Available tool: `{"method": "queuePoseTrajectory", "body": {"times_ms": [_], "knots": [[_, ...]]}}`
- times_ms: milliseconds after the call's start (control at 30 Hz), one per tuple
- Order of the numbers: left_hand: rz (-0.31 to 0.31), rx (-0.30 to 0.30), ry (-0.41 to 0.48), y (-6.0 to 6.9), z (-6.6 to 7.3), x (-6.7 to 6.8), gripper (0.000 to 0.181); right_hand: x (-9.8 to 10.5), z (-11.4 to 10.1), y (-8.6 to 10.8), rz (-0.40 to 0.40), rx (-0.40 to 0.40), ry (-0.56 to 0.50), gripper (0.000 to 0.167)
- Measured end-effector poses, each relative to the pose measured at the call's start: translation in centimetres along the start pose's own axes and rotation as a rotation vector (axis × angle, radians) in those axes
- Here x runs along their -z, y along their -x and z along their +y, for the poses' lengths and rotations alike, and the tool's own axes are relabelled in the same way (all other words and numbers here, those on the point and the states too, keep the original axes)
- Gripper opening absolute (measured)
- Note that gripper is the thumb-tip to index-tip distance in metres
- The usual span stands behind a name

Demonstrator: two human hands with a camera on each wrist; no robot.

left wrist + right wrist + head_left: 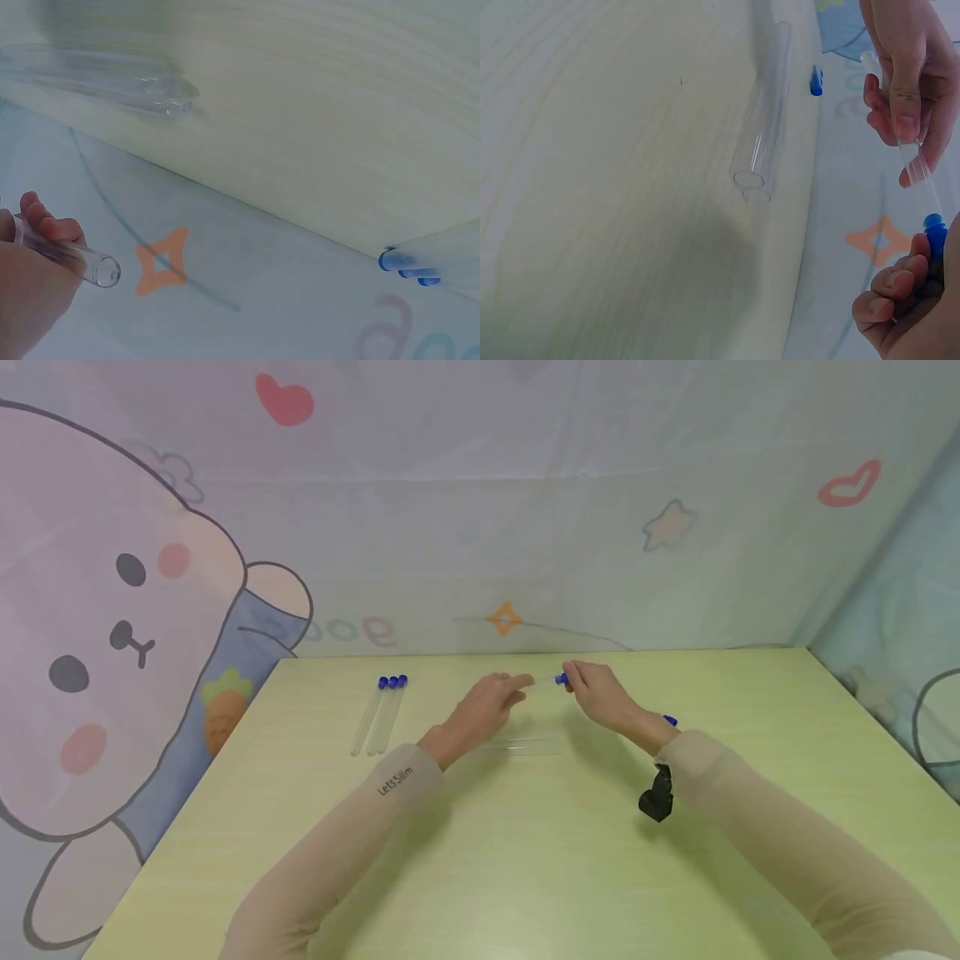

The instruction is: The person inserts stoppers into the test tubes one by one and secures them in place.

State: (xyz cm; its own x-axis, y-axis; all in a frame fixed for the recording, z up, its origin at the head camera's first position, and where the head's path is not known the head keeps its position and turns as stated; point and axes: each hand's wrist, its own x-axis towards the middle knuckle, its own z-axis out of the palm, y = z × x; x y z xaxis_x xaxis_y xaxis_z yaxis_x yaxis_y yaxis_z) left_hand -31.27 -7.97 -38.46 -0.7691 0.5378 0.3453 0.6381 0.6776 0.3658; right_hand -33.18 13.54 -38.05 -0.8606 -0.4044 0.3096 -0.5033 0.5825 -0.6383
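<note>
My left hand [483, 706] grips a clear test tube [916, 159] between thumb and fingers, with its rounded end showing in the left wrist view. A blue cap [562, 679] is pinched in my right hand [600, 693], the narrower plug side facing the tube's mouth. Cap and mouth lie close together in line; whether they touch, I cannot tell. Below the hands, two uncapped clear tubes [759, 135] lie side by side on the table, their open ends visible in the right wrist view.
Three tubes with blue caps [386, 714] lie side by side at the table's left. Another blue piece [670, 720] shows on the table behind my right wrist, partly hidden. A black device [657, 795] hangs at the right cuff. Printed cloth [480, 527] rises behind the table [525, 860].
</note>
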Motion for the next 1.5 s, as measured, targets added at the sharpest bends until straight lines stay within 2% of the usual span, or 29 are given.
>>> {"method": "queuePoseTrajectory", "body": {"times_ms": [233,400,633,867,1067,1200,1333,1500], "knots": [[0.009,0.045,-0.04,0.0,0.9,-0.1,0.032,-0.4,-0.4,0.2,0.036,-0.024,0.006,0.041],[0.024,0.046,-0.07,-0.1,1.4,-0.1,0.031,-0.4,-0.5,0.1,0.038,-0.037,0.003,0.043],[0.014,0.052,-0.076,-0.4,1.7,0.1,0.031,0.4,-0.7,-0.2,-0.003,-0.027,0.059,0.043],[0.009,-0.014,-0.225,-0.6,1.8,0.7,0.029,1.0,-0.4,-0.7,-0.071,-0.036,0.082,0.045],[-0.023,-0.061,-0.306,-0.6,1.9,0.9,0.048,1.2,-0.2,-1.1,-0.106,-0.058,0.086,0.045],[-0.063,-0.061,-0.338,-0.4,1.9,0.9,0.055,1.4,-0.4,-1.2,-0.141,-0.068,0.076,0.046],[-0.096,-0.005,-0.321,-0.1,1.7,1.1,0.055,2.1,0.0,-1.3,-0.159,-0.092,0.087,0.047],[-0.07,0.103,-0.277,0.6,0.7,1.6,0.054,3.8,1.3,-0.7,-0.162,-0.113,0.135,0.036]]}}
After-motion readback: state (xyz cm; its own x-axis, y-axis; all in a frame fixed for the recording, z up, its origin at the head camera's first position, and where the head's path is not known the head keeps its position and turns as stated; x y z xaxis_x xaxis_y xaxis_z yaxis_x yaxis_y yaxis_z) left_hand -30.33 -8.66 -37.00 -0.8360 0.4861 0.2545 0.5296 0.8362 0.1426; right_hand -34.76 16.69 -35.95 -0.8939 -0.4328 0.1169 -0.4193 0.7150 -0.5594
